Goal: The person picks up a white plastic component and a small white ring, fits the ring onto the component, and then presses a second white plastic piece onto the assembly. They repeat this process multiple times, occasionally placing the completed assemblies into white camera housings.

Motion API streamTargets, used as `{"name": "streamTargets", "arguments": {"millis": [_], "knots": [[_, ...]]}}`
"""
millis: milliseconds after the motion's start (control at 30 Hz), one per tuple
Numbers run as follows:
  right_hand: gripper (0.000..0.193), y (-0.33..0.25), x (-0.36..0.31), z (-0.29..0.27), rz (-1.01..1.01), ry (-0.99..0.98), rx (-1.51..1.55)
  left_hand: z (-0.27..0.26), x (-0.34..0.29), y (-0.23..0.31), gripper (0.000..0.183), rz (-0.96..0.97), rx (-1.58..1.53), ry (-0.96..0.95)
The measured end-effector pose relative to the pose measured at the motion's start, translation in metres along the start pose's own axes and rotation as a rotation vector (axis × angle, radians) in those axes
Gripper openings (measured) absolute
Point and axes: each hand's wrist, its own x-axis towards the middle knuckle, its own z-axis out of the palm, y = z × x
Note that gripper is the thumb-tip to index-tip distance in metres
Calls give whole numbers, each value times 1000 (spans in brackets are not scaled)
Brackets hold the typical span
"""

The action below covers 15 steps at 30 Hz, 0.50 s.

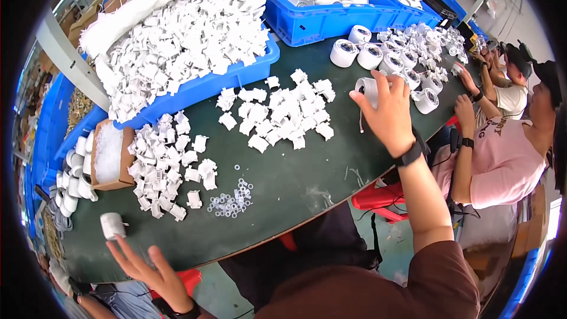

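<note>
Hands working apart: right hand (pixel 387 109) closing round a white housing (pixel 367 90) just right of the clip pile (pixel 283 112); left hand (pixel 147 266) spread, empty, well left of it. Likely picking up; next needing a clean lift off the desk (pixel 295 195).

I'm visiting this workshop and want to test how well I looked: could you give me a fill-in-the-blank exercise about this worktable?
1. The right hand closes on a white ____ part with a wire hanging from it.
2. The heaped white plastic clips lie in a crate coloured ____.
3. The left hand is spread open near a small white ____.
4. The small clear rings lie on the dark ____ table.

Missing words: cylindrical; blue; cylinder; green
</note>
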Motion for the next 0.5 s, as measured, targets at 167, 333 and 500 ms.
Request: {"name": "streamTargets", "arguments": {"millis": [167,333,500], "knots": [[57,17,1,4,88,-161,333,4,-11,64,40,-87,-512,-71],[65,-67,-32,-64,153,-617,1098,-4,-28,92,20,-70,-862,-474],[64,-125,-52,-77,-433,-887,1305,-9,2,146,78,226,-796,-471]]}}
